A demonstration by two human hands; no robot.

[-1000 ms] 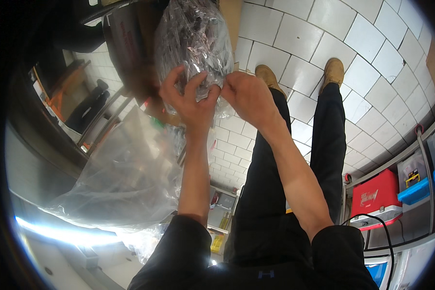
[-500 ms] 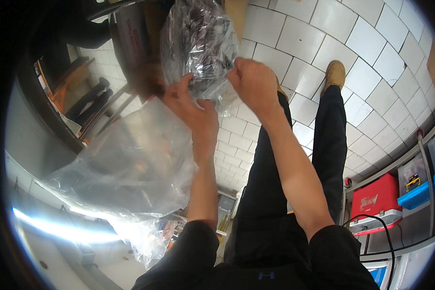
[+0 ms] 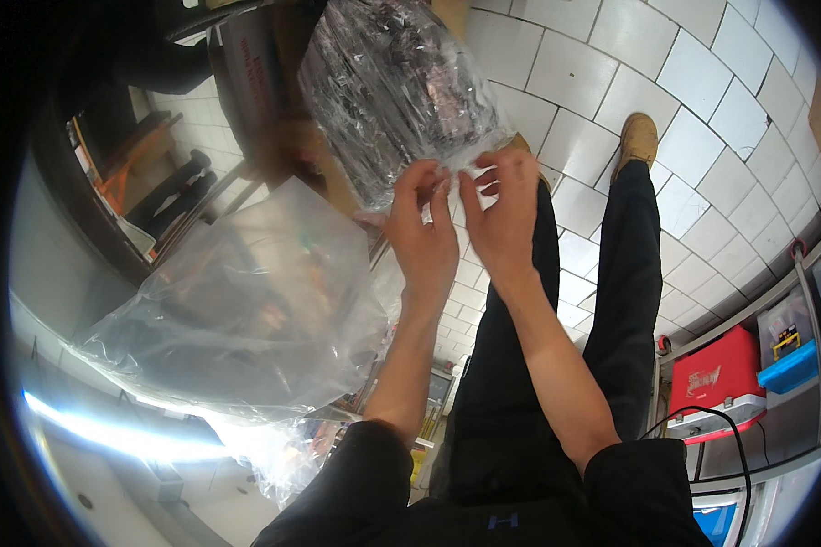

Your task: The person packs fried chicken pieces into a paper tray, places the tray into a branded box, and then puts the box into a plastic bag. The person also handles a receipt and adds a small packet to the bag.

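A clear plastic bag [image 3: 397,96] filled with dark, shiny contents lies at the upper middle; what is inside cannot be made out. Its gathered lower end sits between my two hands. My left hand [image 3: 420,223] pinches the plastic edge with thumb and fingers. Close beside it, my right hand [image 3: 504,205] pinches the same edge, fingers curled. At the left, a large, cloudy see-through plastic bag [image 3: 246,301] hangs by my left forearm, apart from the filled one.
White tiles [image 3: 566,73] cover the floor. Cardboard [image 3: 452,14] and a dark printed box [image 3: 251,68] stand behind the filled bag. At the right, a shelf holds a red case [image 3: 716,374] and a blue bin [image 3: 803,356]; a black cable [image 3: 739,447] loops nearby.
My left hand has moved right and my right hand lower, so they now meet at the bag's lower end. The filled bag has swung rightward and spread out.
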